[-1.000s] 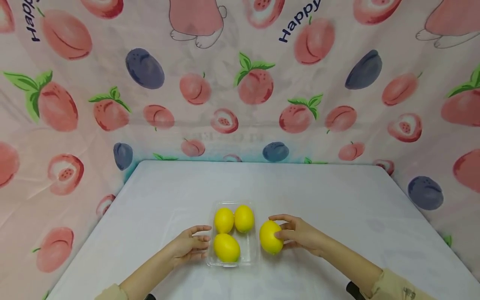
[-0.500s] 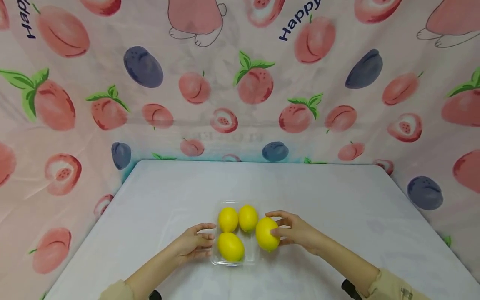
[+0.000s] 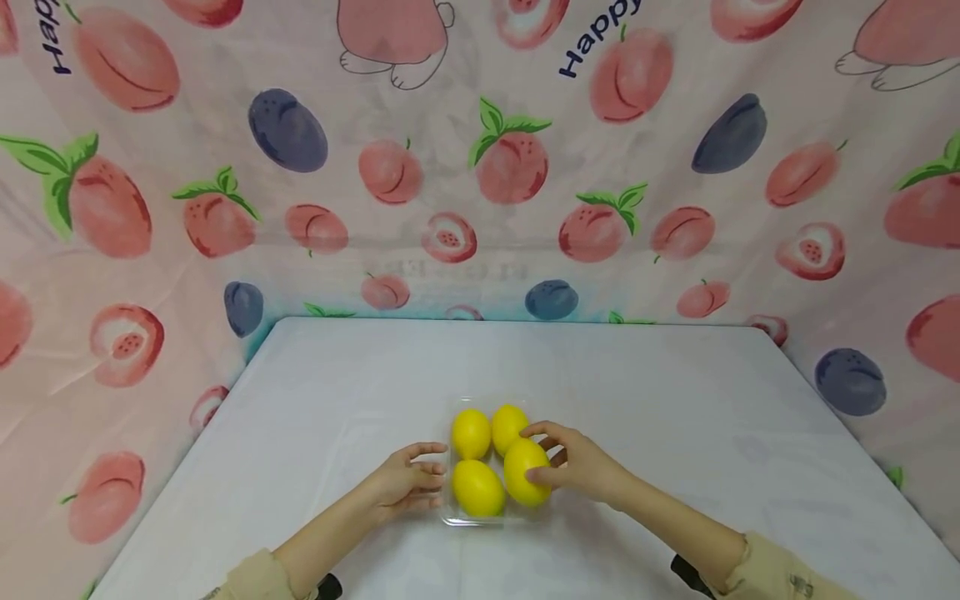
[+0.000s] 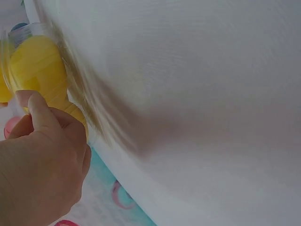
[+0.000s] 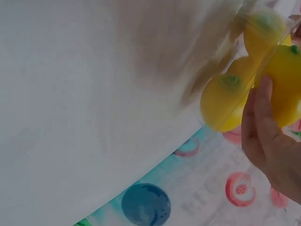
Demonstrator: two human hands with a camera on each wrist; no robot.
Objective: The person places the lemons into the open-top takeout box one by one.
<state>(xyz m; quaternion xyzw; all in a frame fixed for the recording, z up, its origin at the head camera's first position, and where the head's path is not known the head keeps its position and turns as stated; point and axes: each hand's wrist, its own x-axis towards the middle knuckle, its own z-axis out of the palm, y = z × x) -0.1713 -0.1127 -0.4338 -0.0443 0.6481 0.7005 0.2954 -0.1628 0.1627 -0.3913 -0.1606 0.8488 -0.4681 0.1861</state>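
A clear plastic box sits at the middle of the table's near part, with three yellow lemons in it, two at the back and one front left. The right hand grips another lemon over the box's front right part. In the right wrist view this lemon is above the box rim, thumb and fingers round it. Beside the box's left wall is the left hand, fingers reaching to the wall. The left wrist view shows the left hand at that wall; its fingertips are partly hidden.
A white tabletop spreads around the box. Behind and beside it hangs a pink cloth printed with fruit. The table's back edge runs along the foot of the cloth.
The box with its lemons has slid right, the left hand moving along with it. The right hand has brought its lemon leftward, from beside the box to over its front right part.
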